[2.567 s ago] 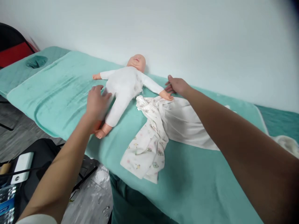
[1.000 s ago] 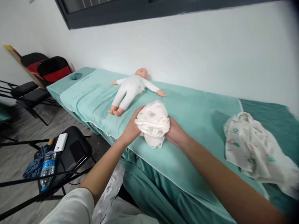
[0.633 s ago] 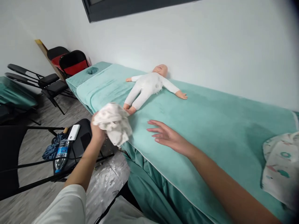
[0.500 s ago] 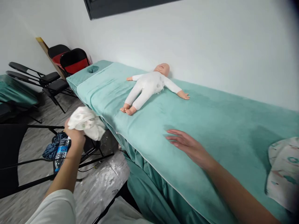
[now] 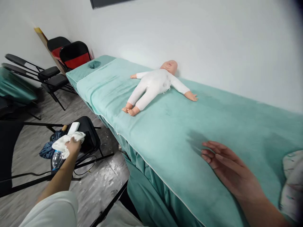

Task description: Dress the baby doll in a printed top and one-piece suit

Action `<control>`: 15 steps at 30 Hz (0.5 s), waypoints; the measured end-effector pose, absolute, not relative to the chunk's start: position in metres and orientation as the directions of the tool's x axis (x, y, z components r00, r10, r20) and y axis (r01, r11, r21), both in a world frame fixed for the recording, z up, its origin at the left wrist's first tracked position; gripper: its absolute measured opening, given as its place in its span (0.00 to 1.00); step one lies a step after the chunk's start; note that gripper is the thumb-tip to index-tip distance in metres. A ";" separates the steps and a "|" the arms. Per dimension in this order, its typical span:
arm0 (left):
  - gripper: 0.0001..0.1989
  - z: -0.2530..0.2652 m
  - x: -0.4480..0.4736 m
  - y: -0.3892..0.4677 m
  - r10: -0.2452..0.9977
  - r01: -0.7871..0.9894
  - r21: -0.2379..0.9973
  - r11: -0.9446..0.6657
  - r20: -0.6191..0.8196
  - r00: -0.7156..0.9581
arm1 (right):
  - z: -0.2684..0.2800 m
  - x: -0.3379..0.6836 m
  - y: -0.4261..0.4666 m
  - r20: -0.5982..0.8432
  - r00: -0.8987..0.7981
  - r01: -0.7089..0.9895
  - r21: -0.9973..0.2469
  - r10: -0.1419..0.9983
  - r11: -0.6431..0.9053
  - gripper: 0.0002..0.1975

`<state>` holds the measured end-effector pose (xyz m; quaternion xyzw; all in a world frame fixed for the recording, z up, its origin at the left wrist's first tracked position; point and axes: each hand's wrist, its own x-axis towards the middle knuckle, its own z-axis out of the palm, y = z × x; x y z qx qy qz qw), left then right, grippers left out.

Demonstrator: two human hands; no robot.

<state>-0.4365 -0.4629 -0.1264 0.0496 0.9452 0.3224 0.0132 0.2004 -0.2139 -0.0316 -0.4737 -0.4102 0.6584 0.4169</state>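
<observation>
1. One bundled white cloth [image 5: 58,145], between 8 and 9 o'clock, on or just above the seat of a black chair [image 5: 93,138]. Grasped from above by the fingers of the left hand [image 5: 74,146].
2. One right hand [image 5: 233,173], at 4 o'clock, raised over the green-draped table [image 5: 170,135]. Fingers loosely curled, holding nothing.
3. One doll [image 5: 155,82], dressed in white, face up on the table at 12 o'clock, head toward the wall [image 5: 213,41]. Well apart from both hands.
4. Three items by the white cloth: white device [image 5: 74,126], dark blue fabric [image 5: 47,150], clear bottle [image 5: 56,161].
5. Step in hand, by judgement: setting the white cloth down on the chair.
6. Next move, by judgement: calling for gentle lowering and an even loosening of the left fingers, without nudging the bottle.
7. Hidden: much of the bottle, part of the device, underside of the white cloth. Contact with the seat impossible to confirm.
8. Cut off, toward 4 o'clock: one printed cloth [image 5: 293,189]. Blurred: left fingertips, any pattern on the white cloth.
</observation>
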 end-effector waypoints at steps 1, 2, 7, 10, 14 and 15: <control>0.39 -0.138 -0.431 -0.452 0.111 0.075 0.584 0.808 -0.026 -0.994 | -0.032 0.200 -0.214 -0.284 -0.204 -0.173 -0.932 0.937 -0.320 0.18; 0.43 -0.148 -0.426 -0.442 0.117 0.077 0.542 0.837 -0.039 -0.992 | -0.032 0.200 -0.214 -0.284 -0.205 -0.187 -0.928 0.937 -0.322 0.18; 0.48 -0.170 -0.400 -0.407 0.149 0.154 0.362 0.919 0.040 -0.988 | -0.031 0.198 -0.214 -0.230 -0.246 -0.215 -0.934 0.942 -0.284 0.16; 0.43 -0.160 -0.388 -0.400 0.112 0.128 0.371 0.920 0.064 -0.992 | -0.030 0.195 -0.217 -0.180 -0.290 -0.192 -0.951 0.940 -0.242 0.16; 0.42 -0.127 -0.369 -0.387 0.380 0.326 0.380 0.865 -0.073 -0.922 | -0.027 0.192 -0.219 -0.104 -0.317 -0.161 -0.974 0.943 -0.161 0.13; 0.41 -0.117 -0.362 -0.381 0.439 0.372 0.387 0.844 -0.098 -0.893 | -0.027 0.191 -0.219 -0.092 -0.320 -0.155 -0.977 0.943 -0.148 0.13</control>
